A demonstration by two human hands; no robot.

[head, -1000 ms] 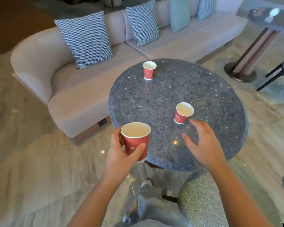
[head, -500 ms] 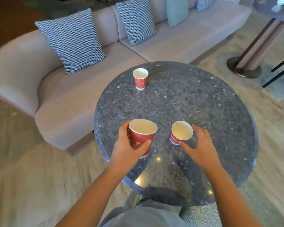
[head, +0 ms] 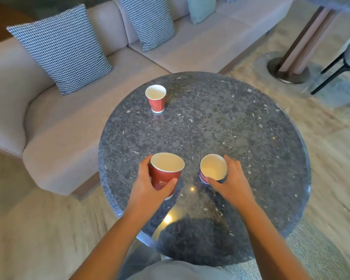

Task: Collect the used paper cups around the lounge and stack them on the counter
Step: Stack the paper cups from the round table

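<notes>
Both forearms reach over the near edge of the round table. The left hand grips an upright red cup, thumb across its front. The right hand curls around a second cup just beside it. A third cup stands near the far-left edge.

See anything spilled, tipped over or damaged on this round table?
Nothing stands out. The far cup stands upright on the table, the left hand holds a second cup, and the right hand holds a third cup. No puddles, dents or tears show.
</notes>
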